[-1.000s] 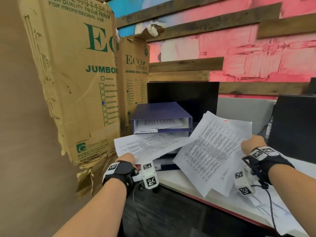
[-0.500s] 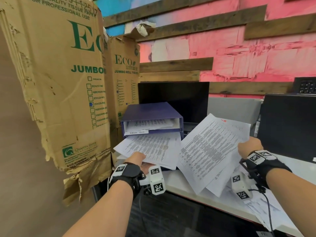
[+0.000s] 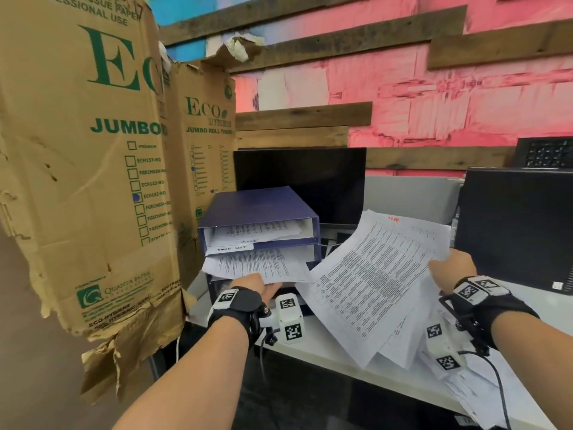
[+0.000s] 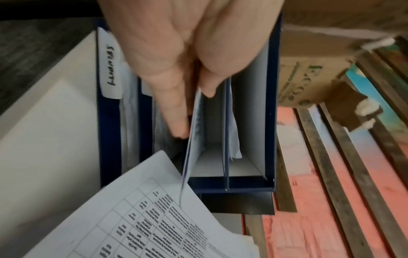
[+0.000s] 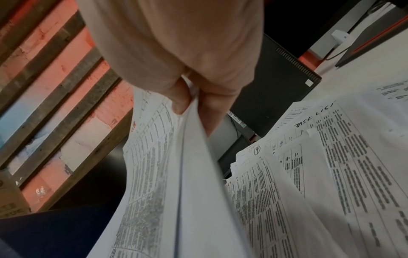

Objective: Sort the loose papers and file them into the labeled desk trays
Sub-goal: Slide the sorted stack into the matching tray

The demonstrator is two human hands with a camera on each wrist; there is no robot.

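Note:
A dark blue stack of desk trays stands on the white desk, with white labels on the front lips. My left hand pinches a printed sheet between thumb and fingers, and the sheet lies partway inside the middle tray. The top tray holds papers too. My right hand grips a fanned bundle of printed sheets by its right edge, held above the desk to the right of the trays; its thumb presses on the bundle.
Tall worn cardboard boxes crowd the left, close to the trays. A black monitor stands behind the trays and a black computer case at the right. More loose papers lie on the desk under my right hand.
My left hand moved forward and slid its sheet into the middle tray. The right hand with the bundle stayed about where it was.

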